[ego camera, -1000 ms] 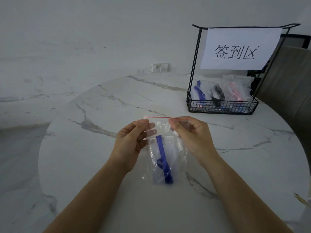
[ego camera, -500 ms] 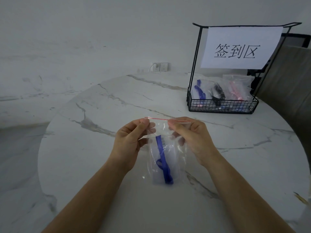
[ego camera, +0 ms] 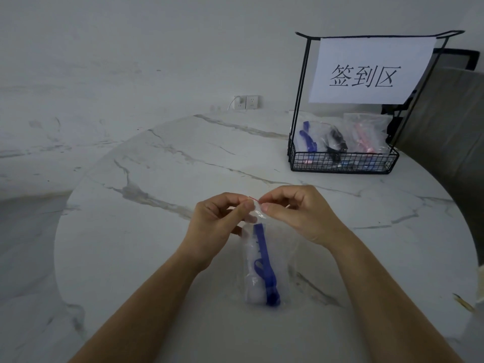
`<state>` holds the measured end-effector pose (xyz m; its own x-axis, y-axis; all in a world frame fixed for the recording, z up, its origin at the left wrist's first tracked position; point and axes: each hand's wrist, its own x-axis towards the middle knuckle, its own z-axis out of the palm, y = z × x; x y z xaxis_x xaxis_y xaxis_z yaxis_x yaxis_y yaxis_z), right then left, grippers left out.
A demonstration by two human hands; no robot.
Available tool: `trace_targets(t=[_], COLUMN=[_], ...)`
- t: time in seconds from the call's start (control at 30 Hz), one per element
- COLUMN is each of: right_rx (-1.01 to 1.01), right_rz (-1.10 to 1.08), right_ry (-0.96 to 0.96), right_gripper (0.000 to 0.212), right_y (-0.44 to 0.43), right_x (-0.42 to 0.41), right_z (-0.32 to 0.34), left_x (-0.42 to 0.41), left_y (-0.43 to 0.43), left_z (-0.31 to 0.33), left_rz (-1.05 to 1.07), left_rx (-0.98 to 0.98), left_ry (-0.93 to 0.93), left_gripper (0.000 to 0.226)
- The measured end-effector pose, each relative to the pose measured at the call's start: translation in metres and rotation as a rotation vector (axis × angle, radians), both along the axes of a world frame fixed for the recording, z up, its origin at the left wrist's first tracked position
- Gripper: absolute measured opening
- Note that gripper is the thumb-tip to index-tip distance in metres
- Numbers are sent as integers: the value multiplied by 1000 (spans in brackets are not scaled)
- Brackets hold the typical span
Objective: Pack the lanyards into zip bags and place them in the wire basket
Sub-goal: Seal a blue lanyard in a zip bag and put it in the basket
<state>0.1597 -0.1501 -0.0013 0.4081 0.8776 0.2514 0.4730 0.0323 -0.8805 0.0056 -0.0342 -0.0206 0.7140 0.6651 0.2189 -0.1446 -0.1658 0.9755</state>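
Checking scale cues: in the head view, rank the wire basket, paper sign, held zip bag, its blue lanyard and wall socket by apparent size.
wire basket
paper sign
zip bag
blue lanyard
wall socket
Sign and bag look close; the bag sits nearer the camera, so unsure.

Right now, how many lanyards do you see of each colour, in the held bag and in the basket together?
Blue: 2, the held blue lanyard in its bag and the other blue lanyard in the basket
Black: 1, the black lanyard
Pink: 1, the pink lanyard
Total: 4. Coloured bits low behind the mesh are too unclear to count.
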Motion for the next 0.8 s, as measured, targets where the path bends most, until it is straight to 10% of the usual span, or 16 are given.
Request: trace_targets(t=[0.8], right_rx=[-68], right_rz=[-38], right_ry=[3], right_gripper=[5], right_y=[3], right_x=[0], right_z=[-5], left_x=[0], left_y=[2], left_z=[-3], left_rz=[-29], left_rx=[-27], left_ry=[11], left_gripper=[15])
